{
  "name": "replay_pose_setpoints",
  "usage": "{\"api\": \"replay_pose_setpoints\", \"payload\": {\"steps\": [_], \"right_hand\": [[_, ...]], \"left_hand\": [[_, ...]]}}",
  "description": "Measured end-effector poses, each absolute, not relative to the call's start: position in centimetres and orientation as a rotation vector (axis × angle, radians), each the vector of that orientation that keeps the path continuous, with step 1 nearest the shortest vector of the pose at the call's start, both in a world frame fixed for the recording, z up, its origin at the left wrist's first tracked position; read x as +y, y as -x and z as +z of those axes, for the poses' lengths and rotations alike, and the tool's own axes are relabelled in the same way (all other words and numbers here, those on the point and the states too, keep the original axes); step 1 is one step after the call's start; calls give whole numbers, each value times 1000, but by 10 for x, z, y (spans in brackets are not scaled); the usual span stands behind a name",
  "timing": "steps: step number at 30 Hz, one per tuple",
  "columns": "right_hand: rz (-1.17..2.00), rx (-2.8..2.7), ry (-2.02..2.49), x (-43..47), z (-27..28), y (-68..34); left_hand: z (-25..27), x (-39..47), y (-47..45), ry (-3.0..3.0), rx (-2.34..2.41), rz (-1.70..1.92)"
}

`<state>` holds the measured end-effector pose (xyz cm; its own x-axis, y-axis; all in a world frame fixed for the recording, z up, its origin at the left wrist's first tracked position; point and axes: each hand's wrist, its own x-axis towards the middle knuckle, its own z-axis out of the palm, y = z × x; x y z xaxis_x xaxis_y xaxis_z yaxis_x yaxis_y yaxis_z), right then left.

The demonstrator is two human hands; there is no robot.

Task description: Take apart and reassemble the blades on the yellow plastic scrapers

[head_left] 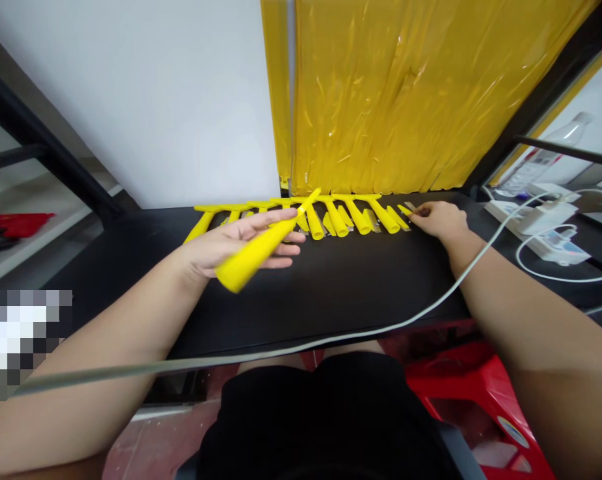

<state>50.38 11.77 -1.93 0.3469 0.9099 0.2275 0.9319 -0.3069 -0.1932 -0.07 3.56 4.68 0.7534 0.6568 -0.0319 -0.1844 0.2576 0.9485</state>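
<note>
My left hand, palm up with its fingers stretched out, holds a yellow plastic scraper-like tool with a hollow cone-shaped handle. Its wide end tilts toward me, and its narrow end points away at the row behind. At the row's right end, my right hand has its fingertips pinched on a small yellow piece with a greyish strip beside it. Between the hands, several similar yellow T-shaped tools lie side by side on the black shelf, with small yellow and greyish flat pieces among them.
A white cable runs across the front, below my hands. White power strips and a clear bottle stand at the right. Yellow plastic sheeting and a white panel rise behind. A red stool is below right.
</note>
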Motion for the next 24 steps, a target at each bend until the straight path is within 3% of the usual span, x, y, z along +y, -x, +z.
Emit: {"api": "replay_pose_setpoints", "payload": {"steps": [9, 16, 24], "right_hand": [[-154, -1690, 2358, 118, -21, -502], [-290, -1763, 2347, 119, -21, -500], [-202, -1707, 2296, 120, -21, -503]], "left_hand": [[53, 25, -14, -1269, 607, 656], [48, 26, -14, -1457, 704, 482], [46, 28, -14, -1695, 773, 363]]}}
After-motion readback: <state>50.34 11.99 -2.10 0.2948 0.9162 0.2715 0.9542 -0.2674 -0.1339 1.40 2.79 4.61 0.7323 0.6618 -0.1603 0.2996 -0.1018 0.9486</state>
